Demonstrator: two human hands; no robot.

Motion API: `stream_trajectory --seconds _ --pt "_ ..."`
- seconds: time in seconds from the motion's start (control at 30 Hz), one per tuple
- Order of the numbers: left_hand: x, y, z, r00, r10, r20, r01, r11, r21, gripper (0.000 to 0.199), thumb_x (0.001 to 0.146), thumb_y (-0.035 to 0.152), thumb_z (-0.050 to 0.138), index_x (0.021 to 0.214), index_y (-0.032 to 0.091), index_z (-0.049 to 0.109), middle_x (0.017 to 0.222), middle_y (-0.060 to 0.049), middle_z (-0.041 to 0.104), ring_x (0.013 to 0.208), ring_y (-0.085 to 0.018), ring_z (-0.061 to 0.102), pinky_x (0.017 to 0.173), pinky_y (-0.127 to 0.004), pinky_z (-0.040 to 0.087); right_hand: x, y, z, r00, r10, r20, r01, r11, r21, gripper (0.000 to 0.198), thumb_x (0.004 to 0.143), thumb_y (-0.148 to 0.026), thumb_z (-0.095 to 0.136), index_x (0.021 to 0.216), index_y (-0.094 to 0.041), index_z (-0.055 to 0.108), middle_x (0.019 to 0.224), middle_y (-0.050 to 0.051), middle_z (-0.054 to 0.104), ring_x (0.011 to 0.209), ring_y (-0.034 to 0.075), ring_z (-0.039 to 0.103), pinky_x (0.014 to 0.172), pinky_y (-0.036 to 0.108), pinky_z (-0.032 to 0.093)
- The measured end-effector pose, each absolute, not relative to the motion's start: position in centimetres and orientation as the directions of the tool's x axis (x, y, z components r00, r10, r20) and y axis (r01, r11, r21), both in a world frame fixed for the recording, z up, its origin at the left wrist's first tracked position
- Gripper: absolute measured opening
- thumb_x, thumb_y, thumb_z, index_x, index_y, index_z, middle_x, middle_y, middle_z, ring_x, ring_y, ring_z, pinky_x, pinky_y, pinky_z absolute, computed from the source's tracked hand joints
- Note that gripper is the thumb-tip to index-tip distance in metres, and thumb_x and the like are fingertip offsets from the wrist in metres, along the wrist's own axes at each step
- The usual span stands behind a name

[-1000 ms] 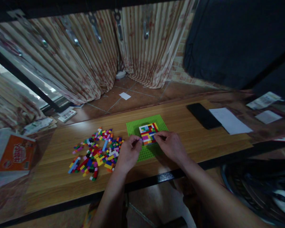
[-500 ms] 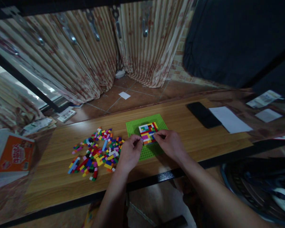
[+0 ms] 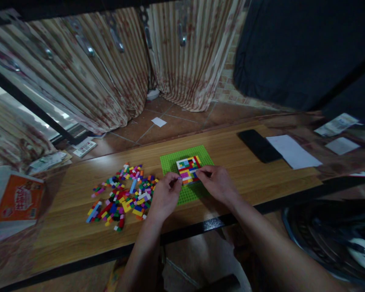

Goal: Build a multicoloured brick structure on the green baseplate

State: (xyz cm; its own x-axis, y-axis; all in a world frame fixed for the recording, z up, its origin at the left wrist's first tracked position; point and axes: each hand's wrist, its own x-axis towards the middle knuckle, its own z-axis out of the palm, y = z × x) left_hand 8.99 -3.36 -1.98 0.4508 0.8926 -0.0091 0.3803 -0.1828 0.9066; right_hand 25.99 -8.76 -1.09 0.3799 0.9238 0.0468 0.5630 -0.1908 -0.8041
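While an orange and clear box (image 3: 21,198) sits left of the desk (image 3: 67,243), a messy pile of little bricks (image 3: 121,198) lies on top. Next, the left hand (image 3: 166,194) has its fingertips close by the near left corner of the brick block (image 3: 188,167) on the green plate (image 3: 204,152). The right hand (image 3: 219,183) bends its fingers at the block's right side. I can't tell if either hand pinches a brick. Farther right lies white paper (image 3: 294,152).
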Motion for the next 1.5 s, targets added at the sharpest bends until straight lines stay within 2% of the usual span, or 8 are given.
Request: stream_trajectory --seconds 0.17,0.4,0.8,1.07,1.17,1.3,1.4,1.5 --pt "9.0 -3.4 -1.8 0.45 0.892 -0.031 0.38 -0.16 0.911 0.01 0.084 0.022 0.052 0.08 0.017 0.06 0.067 0.001 0.06 0.063 -0.013 0.055 0.06 -0.024 0.04 26.0 -8.7 -0.9 0.393 0.919 0.006 0.518 -0.216 -0.828 0.018 0.083 -0.026 0.059 0.081 -0.019 0.076 0.078 0.005 0.076 0.072 0.018 0.069 0.068 0.029 0.048" --pt "8.9 -3.4 -2.1 0.439 0.898 -0.022 0.379 -0.163 0.911 0.009 0.083 0.023 0.054 0.079 0.018 0.06 0.07 0.0 0.062 0.066 -0.014 0.057 0.061 -0.024 0.04 25.9 -8.7 -1.1 0.412 0.911 0.022 0.497 -0.205 -0.843 0.016 0.081 -0.026 0.061 0.079 -0.021 0.076 0.076 0.003 0.076 0.07 0.018 0.069 0.066 0.029 0.049" --pt "9.1 -3.3 -2.2 0.433 0.901 -0.01 0.361 -0.163 0.918 0.01 0.083 0.023 0.054 0.079 0.018 0.061 0.067 0.001 0.061 0.062 -0.013 0.056 0.059 -0.023 0.04 25.8 -8.8 -1.2 0.396 0.917 0.05 0.504 -0.172 -0.846 0.017 0.081 -0.025 0.059 0.077 -0.02 0.075 0.074 0.004 0.075 0.066 0.017 0.067 0.063 0.028 0.048" --pt "8.7 -2.9 -2.5 0.433 0.901 -0.004 0.306 -0.142 0.941 0.01 0.082 0.026 0.056 0.082 0.018 0.063 0.072 0.0 0.063 0.067 -0.014 0.06 0.063 -0.024 0.046 25.5 -9.1 -1.2 0.397 0.911 0.111 0.571 -0.151 -0.807 0.018 0.084 -0.024 0.057 0.076 -0.02 0.073 0.077 0.004 0.074 0.07 0.018 0.067 0.067 0.029 0.047" --pt "8.5 -2.8 -1.9 0.39 0.921 -0.024 0.235 -0.075 0.969 0.011 0.08 0.027 0.059 0.084 0.018 0.064 0.076 -0.001 0.064 0.068 -0.014 0.061 0.065 -0.025 0.049 25.0 -9.4 -0.9 0.423 0.879 0.222 0.592 -0.083 -0.802 0.019 0.086 -0.025 0.055 0.077 -0.02 0.072 0.077 0.004 0.072 0.07 0.017 0.065 0.067 0.028 0.046" --pt "8.4 -3.2 -0.6 0.393 0.918 -0.047 0.095 0.01 0.995 0.012 0.079 0.027 0.062 0.085 0.017 0.064 0.08 -0.001 0.065 0.068 -0.012 0.061 0.065 -0.024 0.051 24.0 -9.7 -0.1 0.344 0.865 0.366 0.557 0.126 -0.821 0.018 0.089 -0.027 0.055 0.082 -0.021 0.07 0.077 0.002 0.069 0.071 0.015 0.063 0.068 0.026 0.046" --pt "8.4 -3.7 0.1 0.446 0.894 -0.033 0.028 0.023 0.999 0.014 0.079 0.027 0.064 0.087 0.016 0.065 0.079 -0.001 0.067 0.066 -0.011 0.061 0.064 -0.023 0.052 23.2 -10.0 0.1 0.237 0.885 0.401 0.506 0.24 -0.828 0.014 0.089 -0.028 0.058 0.094 -0.022 0.07 0.086 0.002 0.07 0.08 0.015 0.064 0.075 0.027 0.047" --pt "8.4 -4.1 0.4 0.495 0.869 -0.014 -0.003 0.018 1.0 0.013 0.078 0.027 0.065 0.087 0.017 0.066 0.075 0.0 0.067 0.064 -0.011 0.061 0.064 -0.024 0.053 22.8 -10.1 -0.1 0.21 0.898 0.387 0.455 0.261 -0.852 0.014 0.087 -0.03 0.063 0.097 -0.024 0.07 0.086 0.002 0.07 0.081 0.015 0.064 0.077 0.028 0.048"
